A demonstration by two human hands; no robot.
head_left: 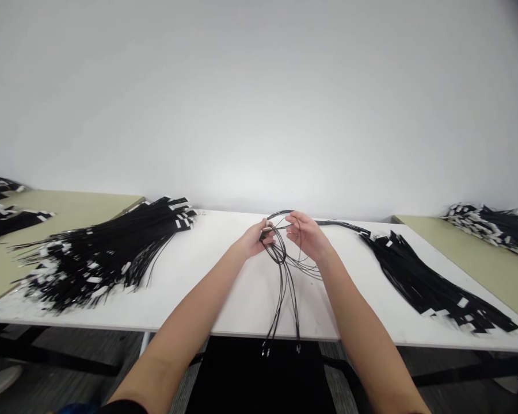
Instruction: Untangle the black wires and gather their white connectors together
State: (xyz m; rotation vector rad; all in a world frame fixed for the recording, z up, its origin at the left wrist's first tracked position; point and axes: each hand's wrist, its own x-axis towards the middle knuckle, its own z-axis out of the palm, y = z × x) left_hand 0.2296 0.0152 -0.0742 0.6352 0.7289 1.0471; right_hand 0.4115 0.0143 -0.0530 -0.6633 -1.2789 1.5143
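Over the middle of the white table, my left hand [258, 238] is closed around a bundle of thin black cables [278, 253]. The bundle loops between my hands, and its loose ends with small light tips hang past the table's front edge. My right hand [305, 234] is to the right with its fingers bent and pinched on one thin cable of the same bundle. Other strands curve under the right wrist. Exactly how many strands each hand holds is hidden by the fingers.
A large heap of black cables [112, 253] with white connectors lies on the left. A smaller pile of black cables [431, 282] lies on the right of the white table [207, 299]. Yellowish tables [440, 230] adjoin both sides, bearing more cables [496, 227]. A wall stands behind.
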